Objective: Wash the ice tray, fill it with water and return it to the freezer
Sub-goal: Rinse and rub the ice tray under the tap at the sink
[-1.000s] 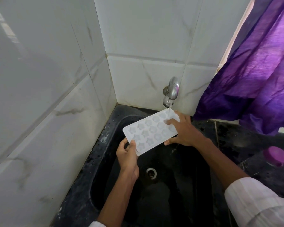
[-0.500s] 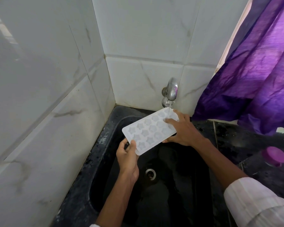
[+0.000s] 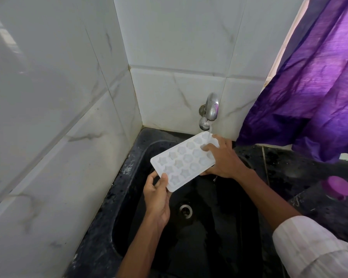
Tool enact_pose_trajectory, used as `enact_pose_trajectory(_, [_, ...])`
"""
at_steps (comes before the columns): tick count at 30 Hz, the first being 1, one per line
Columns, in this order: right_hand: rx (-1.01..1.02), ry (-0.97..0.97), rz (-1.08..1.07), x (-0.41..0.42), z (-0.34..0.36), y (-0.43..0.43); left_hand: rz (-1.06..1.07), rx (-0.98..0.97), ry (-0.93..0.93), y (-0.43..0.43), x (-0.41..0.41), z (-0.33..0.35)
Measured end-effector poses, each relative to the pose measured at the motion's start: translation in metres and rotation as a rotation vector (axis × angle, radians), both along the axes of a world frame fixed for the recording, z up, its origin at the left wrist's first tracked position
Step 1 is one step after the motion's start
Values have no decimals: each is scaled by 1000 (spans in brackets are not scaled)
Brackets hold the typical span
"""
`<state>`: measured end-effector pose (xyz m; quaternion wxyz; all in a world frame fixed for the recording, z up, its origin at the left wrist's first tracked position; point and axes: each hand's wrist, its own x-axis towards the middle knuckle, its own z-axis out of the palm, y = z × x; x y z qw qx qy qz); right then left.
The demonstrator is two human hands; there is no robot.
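Observation:
A white ice tray (image 3: 182,162) with star-shaped cells is held tilted over the black sink (image 3: 127,199). Its far end sits right under the metal tap (image 3: 209,112), and a thin stream of water falls on that end. My left hand (image 3: 156,195) grips the tray's near corner, thumb on top. My right hand (image 3: 222,158) holds the far right side, with fingers over the cells and thumb under the edge.
White marble-look tiles close the corner on the left and behind. A purple curtain (image 3: 313,81) hangs at the right. A bottle with a purple cap (image 3: 338,187) stands on the dark counter at the right. The sink drain (image 3: 186,210) lies below the tray.
My right hand's fingers have shifted slightly across the tray's far cells. The tray and my left hand stay almost where they were.

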<state>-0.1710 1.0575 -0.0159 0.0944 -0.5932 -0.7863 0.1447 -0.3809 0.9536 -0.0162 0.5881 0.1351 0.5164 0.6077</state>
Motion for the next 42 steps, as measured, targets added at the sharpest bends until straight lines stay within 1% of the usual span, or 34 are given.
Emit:
enact_pose_trajectory(4, [35,180,-4,3,-7,-3,43,-10,-36,0,1,2])
enact_pose_trajectory(6, [114,265,-21,4,-11,-7,62,-12,-52,1,1,3])
enact_pose_trajectory(8, [216,294,-26,5,-15,-12,72,-10,-62,1,2,4])
enact_pose_trajectory(11, [276,284,-12,9,-21,-15,82,-13,-67,3,4,5])
enact_pose_trajectory(18, [168,257,-12,16,-19,-10,119,-52,-94,5,12,5])
enact_pose_trajectory(24, [120,210,-12,12,-16,-4,142,-68,-85,2,12,2])
enact_pose_trajectory(30, [149,234,63,3,-16,-4,188,-51,-85,-1,9,3])
enact_pose_trajectory(38, [168,188,71,-4,-8,-2,199,-35,-87,-6,6,1])
enact_pose_trajectory(42, [188,247,126,-5,-11,-4,208,-46,-79,-8,2,1])
